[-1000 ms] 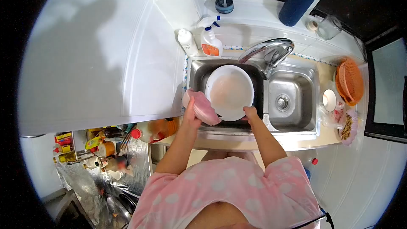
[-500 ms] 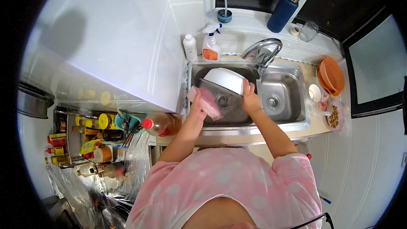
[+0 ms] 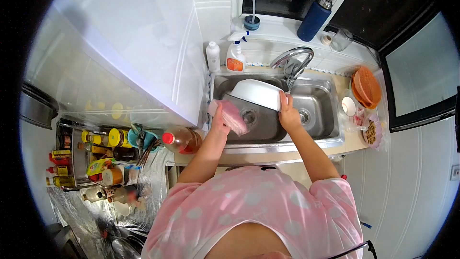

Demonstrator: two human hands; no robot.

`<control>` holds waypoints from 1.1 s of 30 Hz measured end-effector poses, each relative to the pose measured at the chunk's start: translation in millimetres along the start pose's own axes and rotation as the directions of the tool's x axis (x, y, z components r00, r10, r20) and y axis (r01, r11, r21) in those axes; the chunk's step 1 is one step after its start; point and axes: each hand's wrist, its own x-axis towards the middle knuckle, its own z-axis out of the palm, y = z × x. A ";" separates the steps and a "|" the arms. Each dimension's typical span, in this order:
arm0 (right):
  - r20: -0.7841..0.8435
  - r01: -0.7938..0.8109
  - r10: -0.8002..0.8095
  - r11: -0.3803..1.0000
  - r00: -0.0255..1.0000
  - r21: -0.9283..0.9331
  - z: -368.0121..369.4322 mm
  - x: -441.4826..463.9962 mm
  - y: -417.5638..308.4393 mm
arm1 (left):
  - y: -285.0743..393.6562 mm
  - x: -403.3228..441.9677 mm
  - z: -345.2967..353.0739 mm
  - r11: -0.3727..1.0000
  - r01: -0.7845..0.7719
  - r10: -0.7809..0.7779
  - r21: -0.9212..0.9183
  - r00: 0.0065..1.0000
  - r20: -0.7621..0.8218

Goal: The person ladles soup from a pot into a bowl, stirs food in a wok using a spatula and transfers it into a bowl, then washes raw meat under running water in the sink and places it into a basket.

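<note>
My left hand (image 3: 219,123) grips a slab of pink raw meat (image 3: 232,116) over the left part of the large sink basin (image 3: 266,127). With my right hand (image 3: 289,114) I hold the right end of a white basin (image 3: 258,94), fingers on its outside and base. The white basin is tipped on its side, its underside towards the faucet (image 3: 299,57) and its opening facing down towards me. Its inside is hidden. The drain of the large sink shows between the meat and my right hand.
A smaller sink (image 3: 314,110) adjoins on the right. Behind stand a spray bottle (image 3: 235,57), a white bottle (image 3: 213,56) and a blue flask (image 3: 314,19). Orange baskets (image 3: 366,87) and a white cup (image 3: 348,106) sit right. A red-capped jug (image 3: 182,141) stands left.
The white basin has gone from upright with cloudy water inside to tipped on its side. My right hand has moved along with it. The meat stays in my left hand; the view has shifted.
</note>
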 end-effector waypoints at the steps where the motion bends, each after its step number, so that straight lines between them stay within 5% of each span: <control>1: 0.002 -0.007 0.007 1.000 1.000 0.001 -0.4 0.4 0.4 | 0.1 0.0 1.4 1.000 -0.007 0.007 -0.010 1.000 -0.020; 10: -0.060 0.057 -0.056 0.998 0.997 0.019 -10.9 -12.6 8.8 | 4.2 4.8 11.4 0.999 0.015 -0.021 -0.032 0.979 -0.202; 22: -0.107 0.022 -0.021 1.000 0.994 0.003 -15.1 -31.4 20.2 | -3.3 -1.7 20.3 1.000 0.015 -0.015 0.002 0.999 -0.047; 33: -0.128 0.026 -0.021 0.999 0.992 0.032 -23.0 -35.1 20.7 | -12.7 -12.2 27.2 1.000 0.023 -0.022 0.011 0.993 -0.113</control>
